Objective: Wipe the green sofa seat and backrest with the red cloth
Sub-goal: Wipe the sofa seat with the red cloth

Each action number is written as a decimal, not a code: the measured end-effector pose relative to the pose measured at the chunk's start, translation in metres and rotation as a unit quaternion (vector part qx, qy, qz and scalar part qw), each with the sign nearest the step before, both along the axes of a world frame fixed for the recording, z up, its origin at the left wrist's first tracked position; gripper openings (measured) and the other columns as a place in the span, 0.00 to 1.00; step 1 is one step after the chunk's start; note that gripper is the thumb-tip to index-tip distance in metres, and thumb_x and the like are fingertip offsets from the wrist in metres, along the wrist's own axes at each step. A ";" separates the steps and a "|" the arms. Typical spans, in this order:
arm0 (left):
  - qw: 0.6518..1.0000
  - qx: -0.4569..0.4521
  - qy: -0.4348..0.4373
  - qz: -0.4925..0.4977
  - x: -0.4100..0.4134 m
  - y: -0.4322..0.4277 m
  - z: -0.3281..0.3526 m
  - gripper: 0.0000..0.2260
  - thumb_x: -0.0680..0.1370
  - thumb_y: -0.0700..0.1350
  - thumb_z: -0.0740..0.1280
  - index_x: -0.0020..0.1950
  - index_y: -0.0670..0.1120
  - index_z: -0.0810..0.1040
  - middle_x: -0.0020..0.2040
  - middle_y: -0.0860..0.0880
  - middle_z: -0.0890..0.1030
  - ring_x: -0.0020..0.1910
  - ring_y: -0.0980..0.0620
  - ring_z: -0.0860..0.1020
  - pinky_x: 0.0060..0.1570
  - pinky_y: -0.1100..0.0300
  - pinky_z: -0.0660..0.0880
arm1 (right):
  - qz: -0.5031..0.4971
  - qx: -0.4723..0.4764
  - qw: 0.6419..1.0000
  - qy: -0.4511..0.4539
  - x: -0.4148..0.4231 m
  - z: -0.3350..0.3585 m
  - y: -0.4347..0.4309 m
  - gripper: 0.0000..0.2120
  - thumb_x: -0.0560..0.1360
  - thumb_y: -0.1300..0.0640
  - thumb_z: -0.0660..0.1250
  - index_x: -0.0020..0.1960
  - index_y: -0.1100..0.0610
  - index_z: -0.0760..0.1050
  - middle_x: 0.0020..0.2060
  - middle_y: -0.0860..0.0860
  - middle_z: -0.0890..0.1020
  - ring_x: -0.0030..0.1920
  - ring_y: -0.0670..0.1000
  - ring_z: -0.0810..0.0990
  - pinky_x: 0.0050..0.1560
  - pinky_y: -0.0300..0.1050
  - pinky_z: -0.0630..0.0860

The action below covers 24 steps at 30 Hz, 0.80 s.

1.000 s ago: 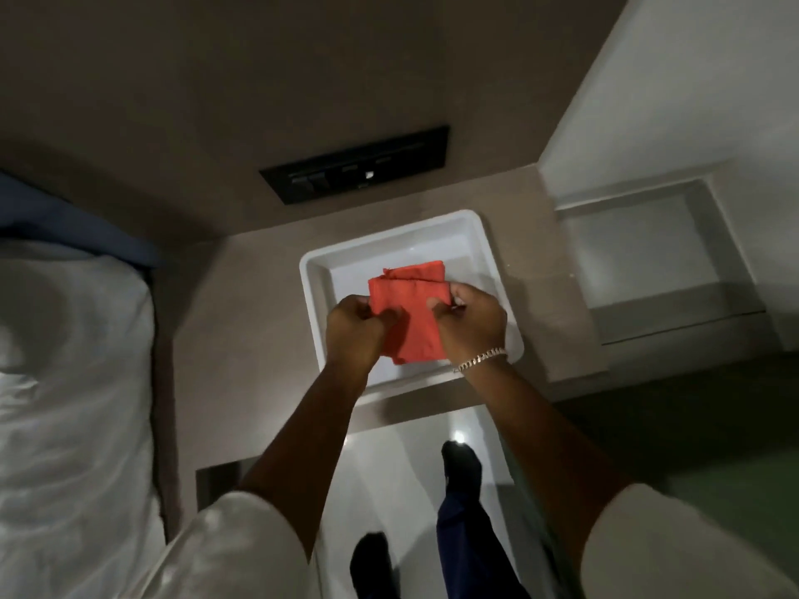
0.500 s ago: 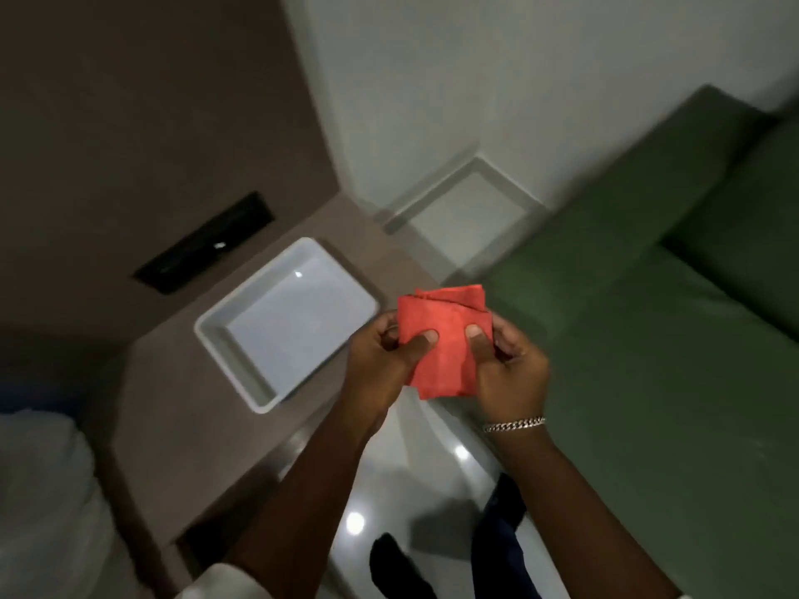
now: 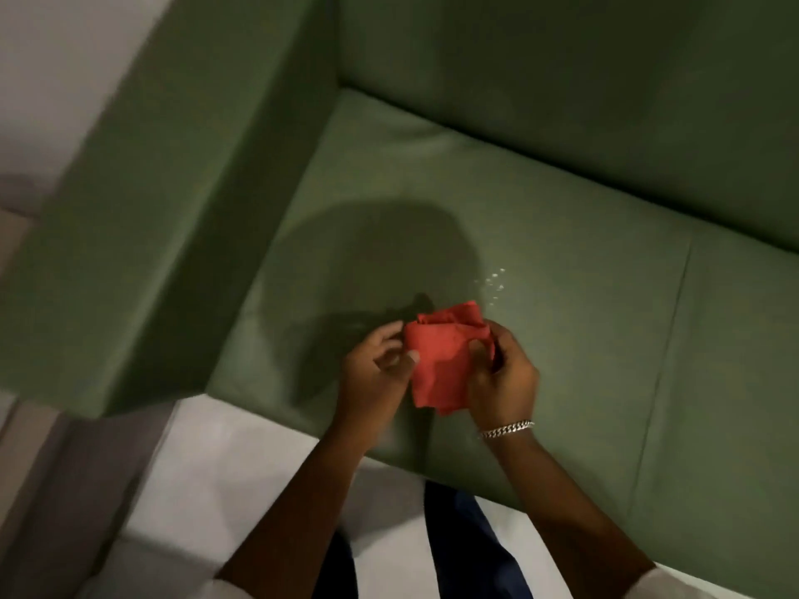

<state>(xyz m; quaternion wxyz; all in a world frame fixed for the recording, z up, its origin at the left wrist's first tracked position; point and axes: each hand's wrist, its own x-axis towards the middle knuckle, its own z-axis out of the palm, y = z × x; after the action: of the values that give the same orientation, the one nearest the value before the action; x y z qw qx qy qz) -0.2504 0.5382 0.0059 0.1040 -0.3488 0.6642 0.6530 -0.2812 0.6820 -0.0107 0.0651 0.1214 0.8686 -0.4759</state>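
The red cloth [image 3: 441,361] is bunched and partly folded, held up in the air over the green sofa seat [image 3: 562,261]. My left hand [image 3: 376,373] pinches its left edge with thumb and fingers. My right hand [image 3: 503,378], with a silver chain bracelet at the wrist, grips its right side. The green backrest [image 3: 562,88] runs across the top of the view. A few small white specks [image 3: 495,283] lie on the seat just beyond the cloth. The cloth is not touching the sofa.
The sofa's thick green armrest [image 3: 173,188] rises on the left. White glossy floor [image 3: 207,469] lies in front of the sofa, with my dark trouser legs [image 3: 467,546] standing on it. A pale wall [image 3: 65,58] shows at the upper left.
I lifted the cloth out of the white tray on the side table and turned right to face the sofa. Both hands kept hold of the cloth, which is now more bunched.
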 end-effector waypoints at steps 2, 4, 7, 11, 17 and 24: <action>0.990 -0.125 0.050 -0.051 -0.017 0.012 -0.020 0.18 0.76 0.36 0.67 0.66 0.41 0.77 0.62 0.42 0.82 0.60 0.48 0.80 0.60 0.67 0.74 | 0.013 0.046 0.999 -0.006 -0.014 -0.019 0.029 0.14 0.74 0.64 0.66 0.59 0.62 0.80 0.52 0.61 0.84 0.53 0.62 0.82 0.55 0.46 0.74; 0.939 -0.290 0.122 -0.141 -0.032 0.013 -0.046 0.19 0.77 0.37 0.65 0.68 0.39 0.76 0.69 0.41 0.77 0.71 0.45 0.73 0.73 0.55 0.65 | 0.037 0.128 0.991 0.010 -0.017 -0.036 0.049 0.17 0.74 0.59 0.66 0.62 0.61 0.78 0.55 0.61 0.82 0.55 0.64 0.80 0.56 0.53 0.74; 0.842 -0.435 0.148 -0.285 -0.049 -0.007 -0.077 0.23 0.79 0.42 0.61 0.74 0.39 0.68 0.77 0.40 0.67 0.78 0.41 0.62 0.77 0.41 0.54 | 0.104 0.257 0.960 0.044 0.001 -0.050 0.046 0.28 0.75 0.41 0.62 0.72 0.51 0.69 0.71 0.59 0.72 0.68 0.62 0.72 0.67 0.60 0.67; 0.697 -0.554 0.098 -0.445 -0.064 -0.040 -0.097 0.32 0.80 0.56 0.52 0.80 0.42 0.54 0.82 0.43 0.54 0.81 0.44 0.53 0.78 0.40 0.51 | 0.245 0.327 0.912 0.038 0.018 -0.069 0.035 0.33 0.72 0.31 0.58 0.73 0.43 0.65 0.78 0.59 0.62 0.77 0.65 0.60 0.72 0.70 0.55; 0.630 -0.602 0.096 -0.481 -0.076 -0.054 -0.104 0.37 0.78 0.64 0.47 0.81 0.43 0.47 0.82 0.43 0.50 0.81 0.45 0.50 0.77 0.37 0.50 | 0.049 0.286 0.957 0.018 -0.034 -0.065 0.069 0.28 0.73 0.39 0.59 0.71 0.48 0.70 0.77 0.60 0.62 0.74 0.65 0.64 0.70 0.72 0.60; 0.637 -0.606 0.151 -0.452 -0.073 -0.058 -0.111 0.34 0.79 0.58 0.53 0.80 0.41 0.50 0.82 0.42 0.53 0.81 0.44 0.51 0.77 0.37 0.51 | 0.236 0.363 0.900 0.042 -0.067 -0.070 0.018 0.28 0.75 0.37 0.54 0.75 0.37 0.58 0.80 0.55 0.53 0.77 0.68 0.53 0.69 0.77 0.54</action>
<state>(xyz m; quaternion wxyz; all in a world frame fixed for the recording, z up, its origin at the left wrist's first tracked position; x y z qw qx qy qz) -0.3239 0.4802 -0.1054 0.0496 0.1138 0.9921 0.0185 -0.3484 0.6996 -0.0811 0.0899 -0.0918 0.9864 -0.1029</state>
